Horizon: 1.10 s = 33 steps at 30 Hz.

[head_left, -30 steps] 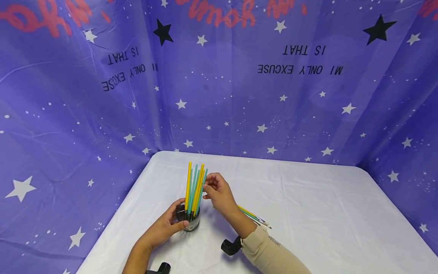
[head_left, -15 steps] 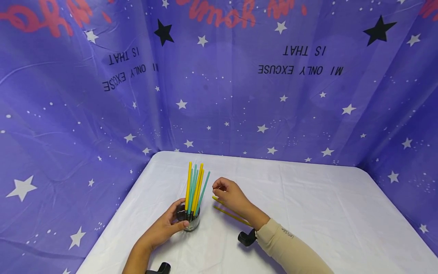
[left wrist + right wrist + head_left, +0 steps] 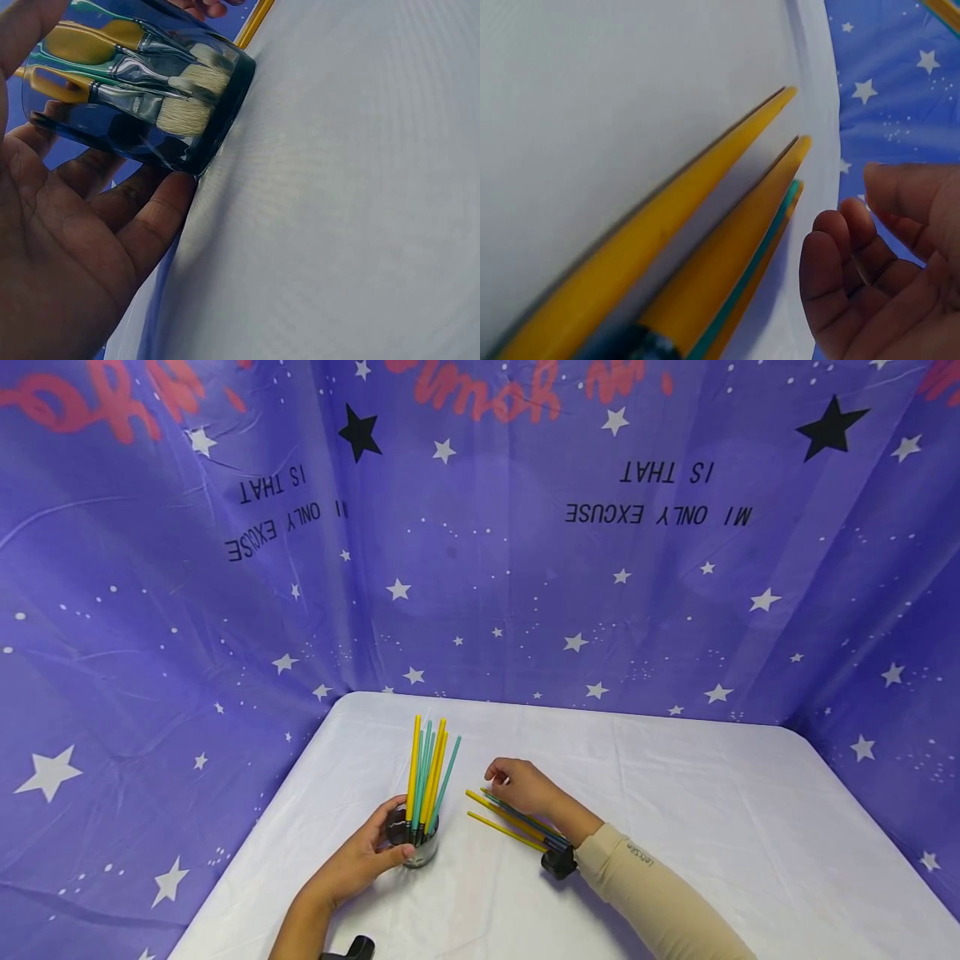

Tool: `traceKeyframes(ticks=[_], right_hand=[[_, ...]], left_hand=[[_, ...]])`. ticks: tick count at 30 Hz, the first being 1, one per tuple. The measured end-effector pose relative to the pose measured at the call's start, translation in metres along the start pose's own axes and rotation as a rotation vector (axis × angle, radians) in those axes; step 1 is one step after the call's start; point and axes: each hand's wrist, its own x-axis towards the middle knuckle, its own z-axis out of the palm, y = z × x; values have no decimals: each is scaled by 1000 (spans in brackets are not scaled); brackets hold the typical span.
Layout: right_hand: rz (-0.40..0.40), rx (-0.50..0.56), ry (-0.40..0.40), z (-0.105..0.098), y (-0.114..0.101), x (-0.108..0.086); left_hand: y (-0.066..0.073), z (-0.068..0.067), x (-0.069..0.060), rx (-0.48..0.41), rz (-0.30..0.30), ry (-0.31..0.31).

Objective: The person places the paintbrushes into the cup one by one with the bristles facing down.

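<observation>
My left hand (image 3: 366, 858) grips a clear glass cup (image 3: 427, 853) standing on the table, thumb on the near side. Several paintbrushes (image 3: 414, 760) with yellow and teal handles stand in it, handles up. In the left wrist view their pale bristles (image 3: 184, 116) point toward the cup's base. To the right, my right hand (image 3: 528, 789) hovers just over more paintbrushes lying on the table. Its fingers (image 3: 823, 270) are loosely curled with nothing between them. Yellow handles (image 3: 667, 217) and a teal one lie alongside each other, their tips toward the cup; the forearm hides their other ends.
A white cloth covers the table (image 3: 675, 827). Purple star-printed fabric (image 3: 480, 568) hangs behind and at both sides. Black wrist mounts (image 3: 558, 862) sit on both arms, the right one above the lying brushes.
My right hand has let go of a teal brush, which leans right in the cup, and has moved right and down over the lying brushes. The left hand stays put.
</observation>
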Motion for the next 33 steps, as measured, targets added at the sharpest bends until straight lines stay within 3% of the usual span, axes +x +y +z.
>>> traceKeyframes(ticks=[9, 20, 33], right_hand=[[29, -82, -81, -3, 16, 1], [11, -137, -172, -4, 9, 0], [42, -187, -190, -3, 6, 2]], left_hand=[[0, -1, 1, -1, 9, -7], [1, 0, 2, -19, 5, -10], [-1, 0, 1, -24, 9, -2]])
